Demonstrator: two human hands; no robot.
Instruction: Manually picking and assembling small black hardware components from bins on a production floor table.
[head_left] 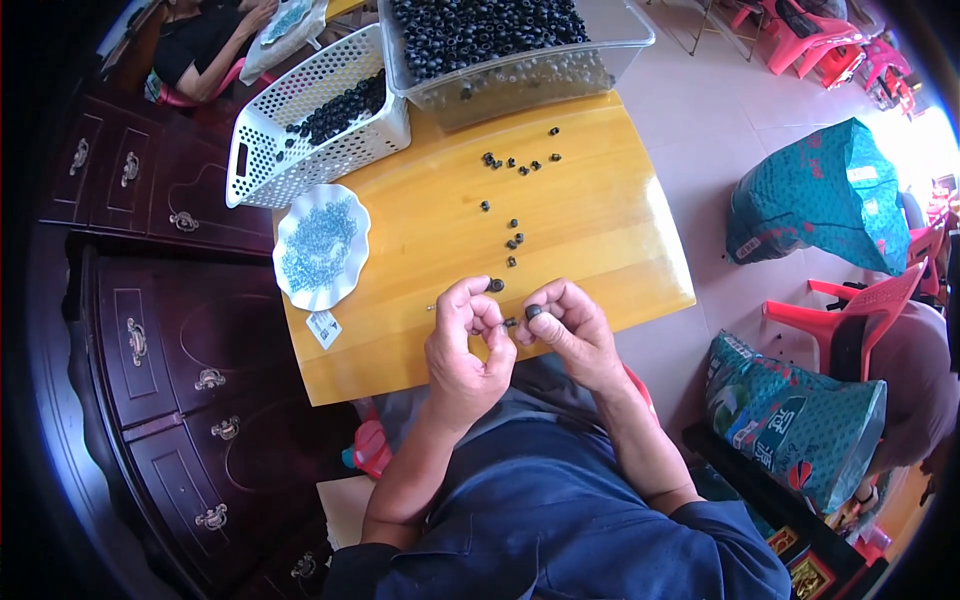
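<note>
My right hand (578, 338) pinches a small round black plastic part (534, 312) between thumb and fingers, just above the near edge of the wooden table. Close by on its left, my left hand (468, 345) is closed, with fingers curled toward the thumb; anything in its grip is too small to make out. Another little black piece (510, 322) shows in the gap between the hands. Beside the left fingertips lies a black ring-like part (497, 285). Farther up the yellow tabletop (420, 220), several loose black parts (514, 240) form an uneven line.
A clear bin (450, 95) full of black parts stands at the far edge, beside a white perforated basket (340, 155) holding more. At left sits a scalloped white dish (362, 270) of small clear bluish pieces. Dark drawers flank the left; teal sacks (790, 200) and red chairs stand right.
</note>
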